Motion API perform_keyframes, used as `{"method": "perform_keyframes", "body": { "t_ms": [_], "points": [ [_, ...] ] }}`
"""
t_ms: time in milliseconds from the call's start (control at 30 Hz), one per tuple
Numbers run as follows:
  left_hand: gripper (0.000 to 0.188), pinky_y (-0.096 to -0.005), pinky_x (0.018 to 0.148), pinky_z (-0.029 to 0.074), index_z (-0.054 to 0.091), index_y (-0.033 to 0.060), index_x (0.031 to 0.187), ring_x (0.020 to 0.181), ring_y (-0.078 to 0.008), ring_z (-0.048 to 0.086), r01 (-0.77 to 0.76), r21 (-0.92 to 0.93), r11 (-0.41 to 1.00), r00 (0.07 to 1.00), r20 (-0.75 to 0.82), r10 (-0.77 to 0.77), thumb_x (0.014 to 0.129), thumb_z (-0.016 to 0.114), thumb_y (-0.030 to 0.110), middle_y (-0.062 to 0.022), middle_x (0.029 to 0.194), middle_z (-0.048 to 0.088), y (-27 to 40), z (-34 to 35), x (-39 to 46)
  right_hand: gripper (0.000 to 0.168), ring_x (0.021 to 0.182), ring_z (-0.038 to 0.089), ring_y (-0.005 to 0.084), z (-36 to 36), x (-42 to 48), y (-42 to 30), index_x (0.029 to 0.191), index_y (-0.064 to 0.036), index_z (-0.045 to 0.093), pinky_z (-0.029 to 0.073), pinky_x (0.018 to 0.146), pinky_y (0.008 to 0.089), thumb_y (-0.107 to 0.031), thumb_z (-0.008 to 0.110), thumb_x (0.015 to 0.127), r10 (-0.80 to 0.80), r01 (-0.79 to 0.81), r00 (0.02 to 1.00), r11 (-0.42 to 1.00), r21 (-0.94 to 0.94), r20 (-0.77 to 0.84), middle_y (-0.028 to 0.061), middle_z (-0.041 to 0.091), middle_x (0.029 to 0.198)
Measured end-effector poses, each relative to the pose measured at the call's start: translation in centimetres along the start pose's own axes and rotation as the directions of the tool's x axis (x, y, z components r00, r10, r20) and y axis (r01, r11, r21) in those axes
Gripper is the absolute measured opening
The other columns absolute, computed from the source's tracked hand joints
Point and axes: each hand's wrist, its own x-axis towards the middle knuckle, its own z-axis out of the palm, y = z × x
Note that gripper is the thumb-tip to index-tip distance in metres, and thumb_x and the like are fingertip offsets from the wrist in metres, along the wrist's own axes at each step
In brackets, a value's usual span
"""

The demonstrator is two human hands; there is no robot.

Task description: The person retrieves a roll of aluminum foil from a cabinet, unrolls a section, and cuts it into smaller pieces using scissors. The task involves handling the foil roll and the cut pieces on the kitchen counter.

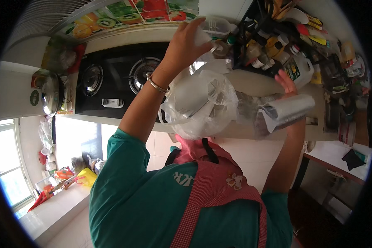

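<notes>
My left hand, with a bangle at the wrist, is raised above the counter near the hob. Its thumb and fingers pinch a piece of translucent plastic, whose exact kind I cannot tell. Below it on the counter bulges a white translucent plastic bag with something flat and silvery inside. To the right, my right hand supports a shiny silver foil package, which hides the palm; its fingertips stick up past the far side. A crumpled clear plastic sheet lies between the bag and the package.
A black gas hob is at the left of the counter. Bottles and jars crowd a dark rack at the back right, beside a white jug. A clear plastic box stands by the wall. A sink lies far right.
</notes>
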Motion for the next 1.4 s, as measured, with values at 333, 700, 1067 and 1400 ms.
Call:
{"method": "perform_keyframes", "body": {
  "t_ms": [333,700,1067,1400],
  "points": [
    [0.07,-0.0336,0.101,0.043,0.042,0.007,0.147,0.116,-0.0193,0.056,0.11,-0.905,0.412,0.98,0.169,0.108,0.092,0.07,0.04,-0.0112,0.118,0.062,13.0,0.5,-2.4,0.019,0.136,0.044,0.033,8.8,5.0,-5.6,0.093,-0.01,0.075,0.041,0.105,0.0373,-0.009,0.075,0.074,-0.101,0.08,0.994,0.945,-0.317,-0.047,0.0209,0.04,0.15],
    [0.06,-0.045,0.096,0.05,0.054,0.0058,0.127,0.111,-0.0394,0.059,0.2,0.155,0.967,0.907,0.343,-0.243,0.073,0.078,0.013,-0.0191,0.122,0.058,-5.0,7.6,-19.1,0.034,0.095,0.064,0.013,0.3,-0.5,0.2,0.122,0.001,0.061,0.052,0.085,0.0303,0.0,0.07,0.089,0.193,-0.276,0.906,0.944,-0.18,-0.376,0.0059,0.069,0.109],
    [0.073,-0.0494,0.088,0.052,0.048,0.0093,0.139,0.106,-0.0408,0.06,0.201,0.388,0.899,0.787,0.482,-0.384,0.072,0.076,0.021,-0.0213,0.116,0.059,-8.1,6.8,-18.4,0.04,0.094,0.065,0.0134,2.7,-1.9,4.1,0.122,0.001,0.059,0.052,0.083,0.0284,0.009,0.067,0.085,0.236,-0.279,0.941,0.947,-0.16,-0.242,0.0064,0.068,0.11],
    [0.039,-0.0309,0.087,0.051,0.067,0.0063,0.123,0.096,-0.0202,0.066,0.615,-0.019,0.788,0.693,0.489,-0.53,0.086,0.068,0.02,-0.0126,0.109,0.071,-6.7,1.9,-12.7,0.035,0.088,0.065,0.0116,3.9,-2.2,5.5,0.116,-0.003,0.062,0.051,0.076,0.0279,0.001,0.072,0.083,0.309,-0.353,0.925,0.914,-0.201,-0.22,0.0035,0.07,0.103]
  ]
}}
